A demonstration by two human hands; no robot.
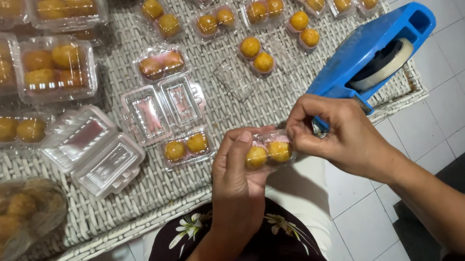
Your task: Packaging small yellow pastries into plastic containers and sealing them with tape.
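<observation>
My left hand (236, 174) cradles a small clear plastic box (268, 151) holding two round golden pastries in pink paper cups. My right hand (341, 135) pinches the right end of the same box with thumb and fingertips. Both hands hover just off the front edge of a white woven table (135, 200). A blue tape dispenser (372, 53) with a white tape roll lies on the table's right corner, just behind my right hand.
Many closed clear boxes of golden pastries cover the table, such as one (186, 147) near my left hand. Two empty open boxes (163, 109) (93, 149) lie mid-table. A clear bag of pastries (4, 226) sits at the left. White floor tiles (455, 35) lie to the right.
</observation>
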